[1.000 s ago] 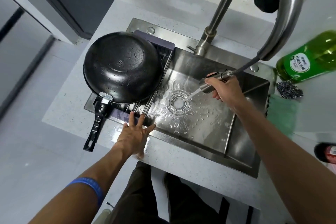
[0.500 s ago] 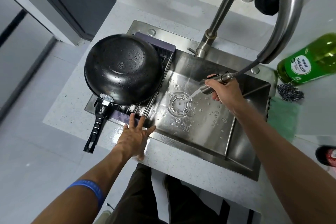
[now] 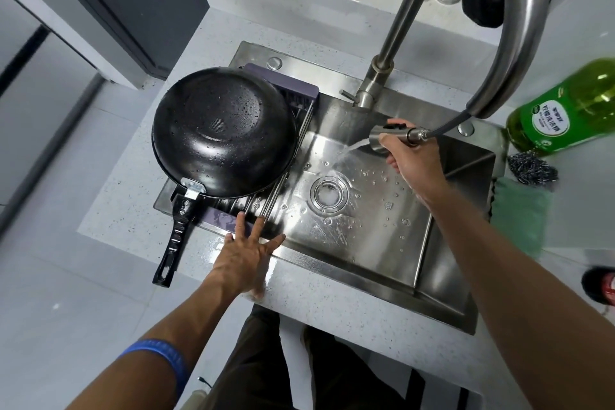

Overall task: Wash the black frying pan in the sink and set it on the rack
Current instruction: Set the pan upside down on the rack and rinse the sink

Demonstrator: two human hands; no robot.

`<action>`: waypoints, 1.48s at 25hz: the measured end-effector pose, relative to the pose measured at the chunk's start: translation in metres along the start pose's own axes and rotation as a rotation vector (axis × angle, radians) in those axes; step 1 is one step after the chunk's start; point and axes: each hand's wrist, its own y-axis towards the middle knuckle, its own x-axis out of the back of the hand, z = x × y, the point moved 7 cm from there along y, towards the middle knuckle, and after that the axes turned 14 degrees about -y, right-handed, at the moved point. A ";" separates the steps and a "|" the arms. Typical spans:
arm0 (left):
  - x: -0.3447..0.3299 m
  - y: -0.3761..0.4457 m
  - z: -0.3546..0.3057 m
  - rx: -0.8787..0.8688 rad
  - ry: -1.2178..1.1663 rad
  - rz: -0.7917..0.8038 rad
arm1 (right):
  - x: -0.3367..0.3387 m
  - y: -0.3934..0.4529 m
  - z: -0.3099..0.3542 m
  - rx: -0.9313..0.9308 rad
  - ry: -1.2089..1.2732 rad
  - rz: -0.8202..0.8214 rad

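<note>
Currently, black frying pan (image 3: 223,130) is seen upside down on the rack (image 3: 283,90), which spans the left part of the sink (image 3: 366,243); wet drops are noted on pan underside, and pan handle (image 3: 174,233) is pointed toward the viewer, past sink edge & over the surface (image 3: 133,150). Left hand (image 3: 248,250) is laid flat w/ fingers spread on the sink's near rim, fingertips touching the rack's near end; nothing is gripped by it. A blue wristband (image 3: 159,356) is worn on the left forearm. Right hand (image 3: 412,156) is curled round the pull-out sprayer head (image 3: 382,138), held above the basin; water is being sprayed down-left onto sink floor near the drain (image 3: 327,193). Sprayer hose is led back to the arched faucet (image 3: 512,30) at rear. Droplets are scattered across basin floor. Right of sink, on the surface: green bottle (image 3: 572,110) lying tilted, steel scourer (image 3: 529,170) just in front of it, green cloth (image 3: 519,216) beside sink rim. Jars & bottles are lined up on the ledge behind faucet; contents can't be told.
</note>
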 end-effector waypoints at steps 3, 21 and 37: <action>0.000 0.000 0.001 0.008 -0.012 0.014 | 0.019 0.009 -0.008 0.016 -0.179 -0.092; -0.003 0.002 0.000 0.017 0.005 0.052 | 0.019 -0.016 -0.033 -0.160 -0.446 0.150; -0.004 0.004 0.000 0.012 0.084 0.018 | -0.016 -0.019 0.004 -0.082 -0.199 0.186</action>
